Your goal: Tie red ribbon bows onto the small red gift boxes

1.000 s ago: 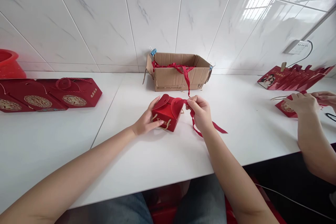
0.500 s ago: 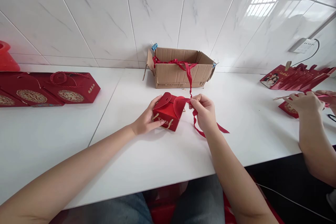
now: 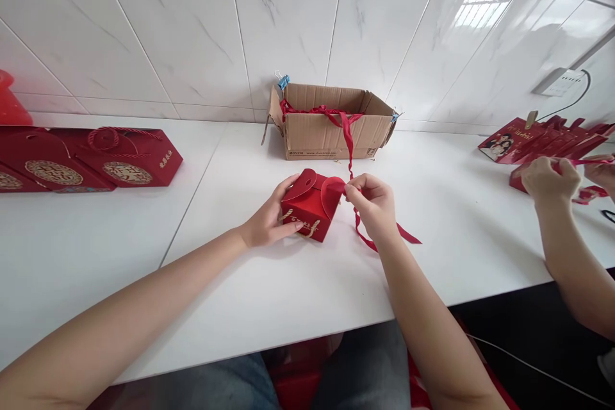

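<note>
A small red gift box (image 3: pixel 310 205) with rounded top flaps and gold print stands on the white table (image 3: pixel 288 282). My left hand (image 3: pixel 269 218) wraps round its left and front sides. My right hand (image 3: pixel 373 205) pinches a red ribbon (image 3: pixel 365 238) right at the box's right flap. The ribbon's loose end trails on the table to the right of my wrist.
An open cardboard box (image 3: pixel 331 122) with red ribbons hanging over its rim stands by the tiled wall. Flat red bags (image 3: pixel 91 163) lie at the left. At the right another person's hands (image 3: pixel 552 180) hold red card near a row of red folded boxes (image 3: pixel 548 141).
My right hand has brought the ribbon a little closer to the box flap. The other person's hands at the right have lifted their red piece up off the table.
</note>
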A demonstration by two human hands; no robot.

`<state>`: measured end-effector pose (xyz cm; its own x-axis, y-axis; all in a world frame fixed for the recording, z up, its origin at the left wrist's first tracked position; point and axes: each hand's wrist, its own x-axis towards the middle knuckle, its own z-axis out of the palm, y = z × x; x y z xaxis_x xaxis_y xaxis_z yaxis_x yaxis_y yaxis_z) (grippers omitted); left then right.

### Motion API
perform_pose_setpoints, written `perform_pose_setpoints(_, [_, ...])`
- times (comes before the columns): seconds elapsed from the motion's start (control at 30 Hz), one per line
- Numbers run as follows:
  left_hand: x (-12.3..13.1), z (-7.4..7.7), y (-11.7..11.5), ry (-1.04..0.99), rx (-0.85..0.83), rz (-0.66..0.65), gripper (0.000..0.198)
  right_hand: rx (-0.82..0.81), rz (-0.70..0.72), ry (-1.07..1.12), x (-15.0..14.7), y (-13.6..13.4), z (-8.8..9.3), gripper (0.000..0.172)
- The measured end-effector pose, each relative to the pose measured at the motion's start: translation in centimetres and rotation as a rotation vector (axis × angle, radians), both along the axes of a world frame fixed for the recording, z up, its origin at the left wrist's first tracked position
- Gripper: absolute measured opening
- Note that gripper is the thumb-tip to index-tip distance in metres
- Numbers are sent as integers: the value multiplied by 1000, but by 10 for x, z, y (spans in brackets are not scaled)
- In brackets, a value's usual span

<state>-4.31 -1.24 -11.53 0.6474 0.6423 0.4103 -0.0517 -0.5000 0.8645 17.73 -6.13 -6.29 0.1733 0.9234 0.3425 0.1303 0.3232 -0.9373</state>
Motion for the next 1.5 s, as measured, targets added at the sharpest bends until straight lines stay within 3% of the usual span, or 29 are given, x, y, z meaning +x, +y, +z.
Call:
perform_pose_setpoints(0.33, [1,2,-5,15,29,-27,87,-88,159,45,2,-6,5,17])
perform_pose_setpoints(0.67, [1,1,-4,11,50,-32,84,-130,112,-42,6,-5,7,9])
perform_pose_setpoints(0.97, [1,2,-6,4,21,-44,82,-184,58,-139,4,-8,9,32])
perform_pose_setpoints(1.13, [1,1,-5,14,48,-36,84,-223,62,-130,0,-6,5,32])
perform_pose_setpoints(1.33, [1,0,-3,52,122,-20,82,-24,-46,-275,-2,-6,6,20])
perform_pose_setpoints(1.4, [1,0,-3,53,121,-12,80,-17,-14,-297,1,-6,7,11])
perform_pose_setpoints(1.5, [1,0,-3,41,98,-22,79,-10,57,-334,6,-6,7,15])
